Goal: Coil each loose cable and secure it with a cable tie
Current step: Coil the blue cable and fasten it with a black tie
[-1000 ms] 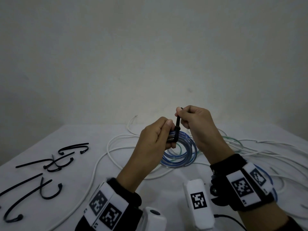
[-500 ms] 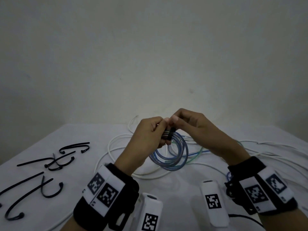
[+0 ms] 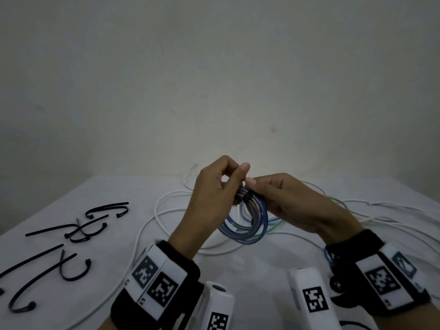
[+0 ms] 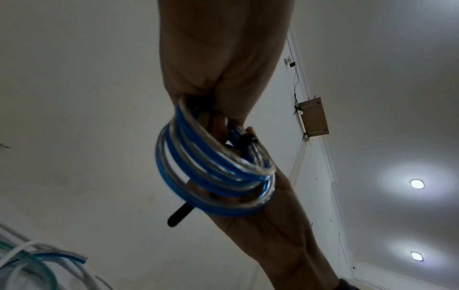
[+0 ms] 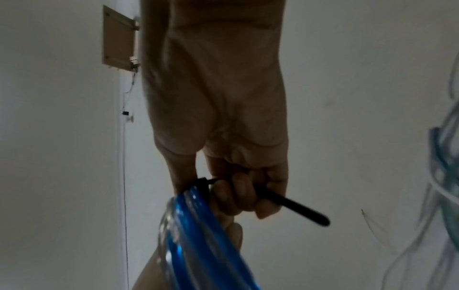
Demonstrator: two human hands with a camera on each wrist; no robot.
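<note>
A small coil of blue and clear cable (image 3: 247, 225) hangs in the air over the white table (image 3: 59, 222), bound at its top by a black cable tie (image 3: 247, 196). My left hand (image 3: 214, 194) pinches the top of the coil (image 4: 213, 166) just left of the tie. My right hand (image 3: 281, 201) curls its fingers round the tie's free tail (image 5: 293, 204), which sticks out past the fingers; its thumb sits by the tie's head (image 5: 202, 181). The tail (image 4: 177, 214) also pokes out behind the coil in the left wrist view.
Several loose black cable ties (image 3: 71, 229) lie on the table at the left. White cables (image 3: 152, 220) loop under and behind the hands, and more white, green and blue cables (image 3: 392, 220) spread to the right. A plain wall (image 3: 214, 79) stands behind.
My right hand has come down from pulling the tie's tail upward and now holds it low beside the coil. Both hands have risen and shifted slightly with the coil.
</note>
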